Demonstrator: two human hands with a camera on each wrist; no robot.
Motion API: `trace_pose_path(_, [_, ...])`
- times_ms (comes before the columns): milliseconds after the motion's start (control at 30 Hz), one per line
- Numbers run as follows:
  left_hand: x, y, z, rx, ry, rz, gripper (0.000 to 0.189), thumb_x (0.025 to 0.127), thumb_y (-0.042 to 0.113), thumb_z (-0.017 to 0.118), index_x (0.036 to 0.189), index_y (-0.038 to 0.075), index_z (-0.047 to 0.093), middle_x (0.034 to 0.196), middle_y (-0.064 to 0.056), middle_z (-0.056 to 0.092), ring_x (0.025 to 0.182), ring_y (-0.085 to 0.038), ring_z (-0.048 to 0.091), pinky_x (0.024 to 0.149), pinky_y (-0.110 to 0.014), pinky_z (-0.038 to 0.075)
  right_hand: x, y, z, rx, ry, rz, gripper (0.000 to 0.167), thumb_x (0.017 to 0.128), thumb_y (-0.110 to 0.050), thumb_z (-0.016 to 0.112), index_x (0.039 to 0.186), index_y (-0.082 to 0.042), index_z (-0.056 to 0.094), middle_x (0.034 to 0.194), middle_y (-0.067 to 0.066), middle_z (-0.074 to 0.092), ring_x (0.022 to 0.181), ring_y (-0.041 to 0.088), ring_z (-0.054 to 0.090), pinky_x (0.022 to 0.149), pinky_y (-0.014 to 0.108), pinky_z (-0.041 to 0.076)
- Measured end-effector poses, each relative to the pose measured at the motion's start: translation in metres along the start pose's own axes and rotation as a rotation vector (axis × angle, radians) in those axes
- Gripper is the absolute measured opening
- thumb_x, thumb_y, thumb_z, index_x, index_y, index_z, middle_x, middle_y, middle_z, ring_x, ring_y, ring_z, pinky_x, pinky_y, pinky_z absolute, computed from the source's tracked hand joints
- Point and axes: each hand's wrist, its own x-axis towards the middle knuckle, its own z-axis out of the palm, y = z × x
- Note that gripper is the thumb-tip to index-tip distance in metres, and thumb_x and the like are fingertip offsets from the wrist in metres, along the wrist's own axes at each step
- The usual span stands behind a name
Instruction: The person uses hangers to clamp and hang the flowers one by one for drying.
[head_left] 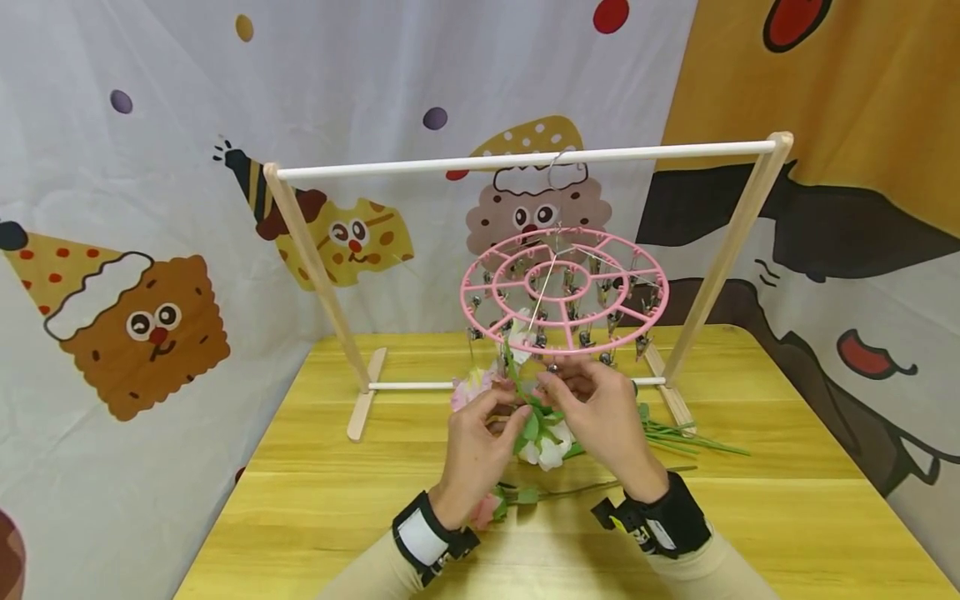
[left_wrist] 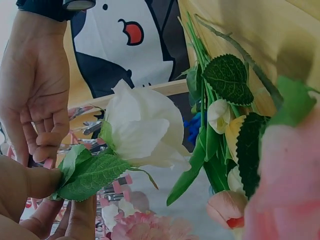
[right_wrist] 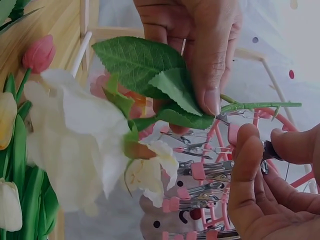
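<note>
My left hand [head_left: 482, 450] pinches the leafy stem of a white artificial rose [right_wrist: 75, 140], whose bloom points down towards the table in the head view. My right hand [head_left: 603, 417] pinches a metal clip [right_wrist: 233, 134] with pink tips, right beside the stem. Whether the clip bites the stem, I cannot tell. The clip belongs to a round pink hanger [head_left: 573, 352] with several clips around its rings. A pink flower [head_left: 468, 389] and a smaller white flower [head_left: 521, 337] are by the hanger's near left side.
The hanger hooks onto the white top rod [head_left: 420, 166] of a wooden stand. On the wooden table [head_left: 300, 517] lie green stems [head_left: 697, 442] to the right and a pink flower [head_left: 485, 510] near my left wrist. A red tulip [right_wrist: 39, 54] shows in the right wrist view.
</note>
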Motion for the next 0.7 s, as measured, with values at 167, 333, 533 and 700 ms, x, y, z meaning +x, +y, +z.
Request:
trace_pose_path(167, [0.0014, 0.0005, 0.0022, -0.014, 0.010, -0.025, 0.007, 0.107, 0.010, 0.086, 0.114, 0.008, 0.085, 0.128, -0.014, 0.085, 0.103, -0.023, 0.088, 0.084, -0.028, 0.074, 0.0008, -0.0011, -0.0011, 0.067, -0.029, 0.051, 0.023, 0.110, -0.007, 0.081, 0.132, 0.001, 0.079, 0.107, 0.015, 0.087, 0.084, 0.015, 0.084, 0.076, 0.028, 0.072])
trace_pose_path(333, [0.0031, 0.0012, 0.0030, -0.020, 0.005, -0.036, 0.007, 0.108, 0.012, 0.086, 0.114, 0.008, 0.084, 0.120, -0.012, 0.086, 0.099, -0.022, 0.089, 0.081, -0.027, 0.074, 0.0032, -0.0013, -0.0017, 0.136, -0.069, 0.099, 0.019, 0.113, -0.007, 0.077, 0.130, -0.001, 0.079, 0.108, 0.017, 0.086, 0.085, 0.016, 0.085, 0.078, 0.036, 0.074])
trace_pose_path(533, [0.0049, 0.0017, 0.0030, -0.017, 0.011, -0.052, 0.008, 0.109, 0.016, 0.086, 0.115, 0.011, 0.085, 0.118, -0.008, 0.087, 0.099, -0.020, 0.088, 0.079, -0.024, 0.072, 0.0073, 0.0020, -0.0009, 0.174, -0.081, 0.126, 0.015, 0.113, -0.007, 0.077, 0.126, 0.000, 0.079, 0.102, 0.017, 0.085, 0.083, 0.021, 0.085, 0.076, 0.040, 0.074])
trace_pose_path(700, [0.0046, 0.0024, 0.0030, -0.032, 0.007, -0.076, 0.008, 0.109, 0.017, 0.086, 0.116, 0.013, 0.085, 0.116, -0.006, 0.088, 0.099, -0.018, 0.087, 0.077, -0.021, 0.070, 0.0075, 0.0065, 0.0005, 0.218, -0.063, 0.159, 0.018, 0.113, -0.008, 0.077, 0.125, 0.005, 0.077, 0.098, 0.018, 0.085, 0.082, 0.027, 0.084, 0.074, 0.038, 0.072])
